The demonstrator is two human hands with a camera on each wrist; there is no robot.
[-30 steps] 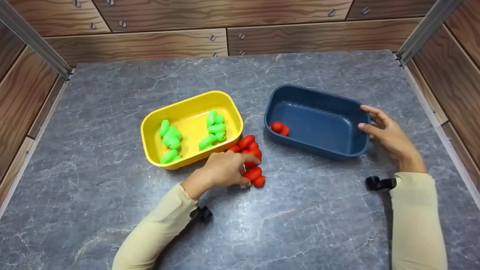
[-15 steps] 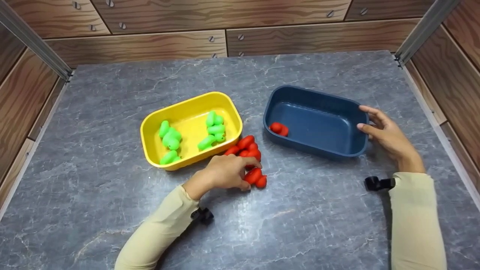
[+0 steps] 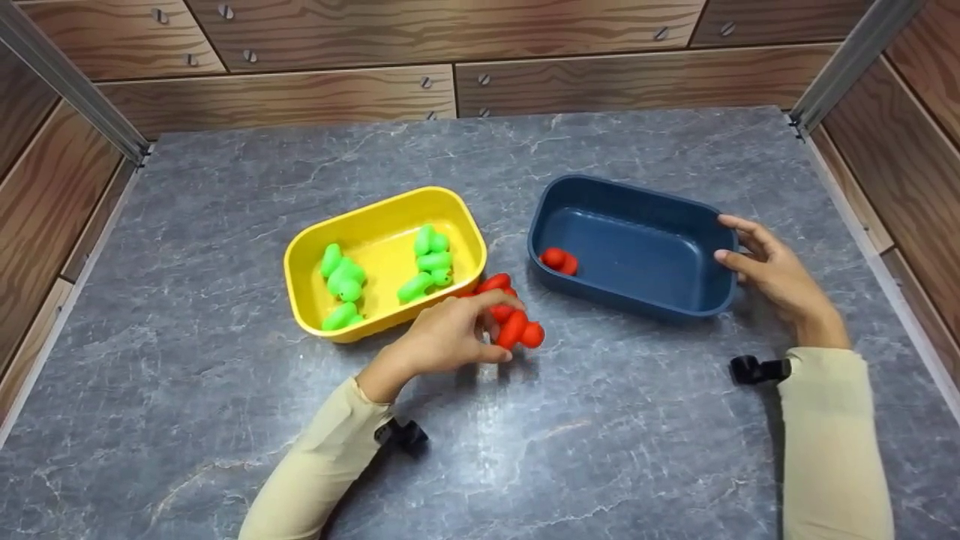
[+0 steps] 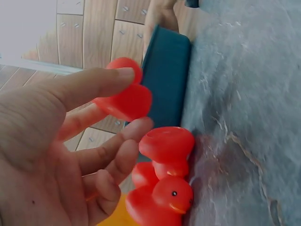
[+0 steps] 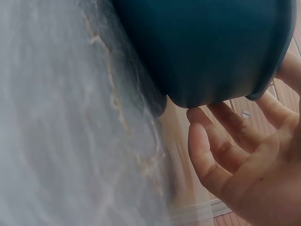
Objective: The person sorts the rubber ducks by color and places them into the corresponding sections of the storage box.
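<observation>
Red toy duck, glossy and rubber-looking (image 4: 124,101): pinched between thumb and forefinger of the left hand (image 3: 442,334), clear of the table, its head showing past the fingertips on the blue-bin side. Thumb and forefinger stand about the duck's width apart; the other left fingers hang half-bent, holding nothing. Change noted: half a second ago this duck lay on the table under these same fingers; now it is up, with a shadow beneath. Judged from that, the pick-up is made and the duck is separate from the pile, though not yet set in any bin. Just past the left fingers, on the side away from the person, a tight pile of red toy ducks (image 4: 162,202) remains on the table, partly hidden from above by the hand; exact count uncertain. Touching or very near the pile, ahead of the left knuckles: bright yellow rounded-rectangular plastic bin (image 3: 296,311), holding green toy ducks (image 3: 346,281) in two loose groups. Ahead and to the right of the left fingertips, well apart: dark blue rounded-rectangular plastic bin (image 3: 637,247), one red duck in it (image 3: 559,260), at the corner nearest those fingers. At that bin's opposite end, right hand (image 3: 784,277) holds the rim, thumb over the edge, fingers bent against the outer wall; bin and grip look unchanged, so likely a steadying hold. Under everything, grey marble-patterned table (image 3: 637,435); beyond all fingers, brown wood-print panels (image 3: 637,82).
</observation>
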